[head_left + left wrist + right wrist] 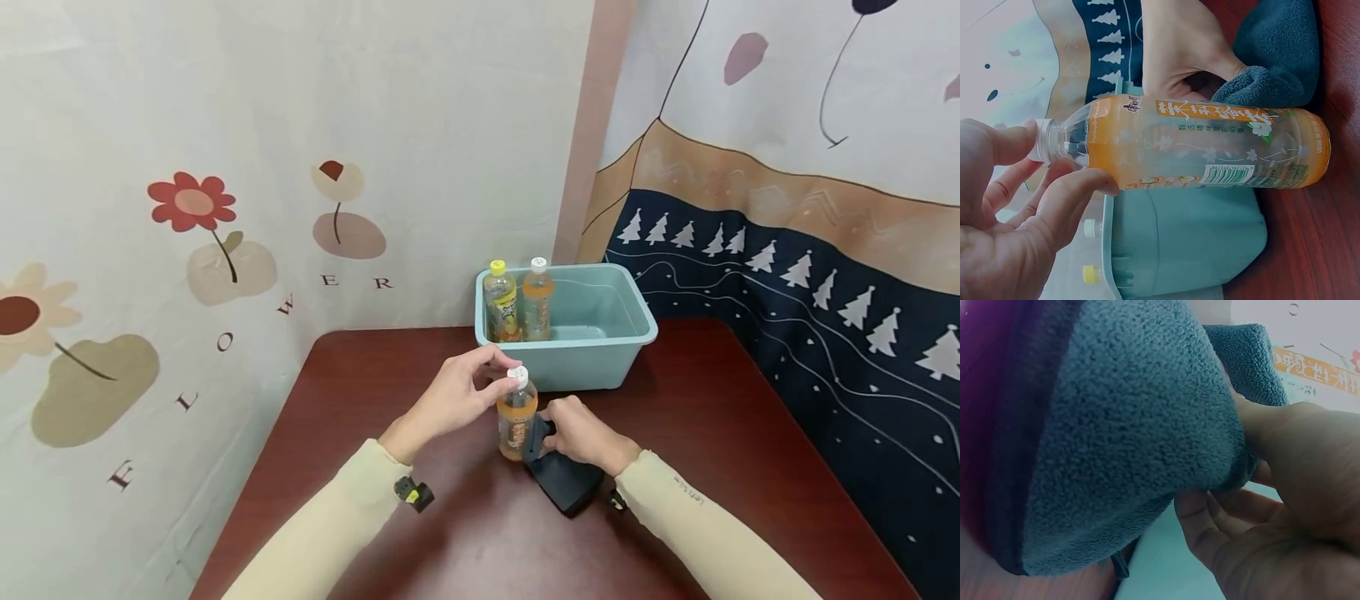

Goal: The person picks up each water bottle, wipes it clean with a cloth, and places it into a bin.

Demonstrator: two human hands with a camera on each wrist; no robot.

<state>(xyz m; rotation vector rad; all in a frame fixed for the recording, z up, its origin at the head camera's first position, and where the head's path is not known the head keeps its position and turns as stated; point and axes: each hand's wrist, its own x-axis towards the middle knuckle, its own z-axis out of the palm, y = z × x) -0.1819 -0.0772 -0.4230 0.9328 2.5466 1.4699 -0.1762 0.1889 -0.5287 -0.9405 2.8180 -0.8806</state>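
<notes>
A clear plastic bottle (516,429) with an orange label and white cap stands in front of the blue-green bin on the table. At its top, my left hand (461,392) pinches the white cap (1042,140) between thumb and fingers. My right hand (581,433) grips a dark grey-blue cloth (1141,419), bunched between thumb and fingers. Part of that cloth lies against the bottle's right side, low down, and the rest hangs toward the table. In the left wrist view the bottle's label (1210,144) shows a barcode and white flowers.
The blue-green plastic bin (577,367) sits at the back of the dark red table (375,400). Inside it, at the left, stand a yellow-capped bottle (502,308) and a white-capped, orange-labelled bottle (537,304). Printed fabric (450,125) hangs behind and beside the table.
</notes>
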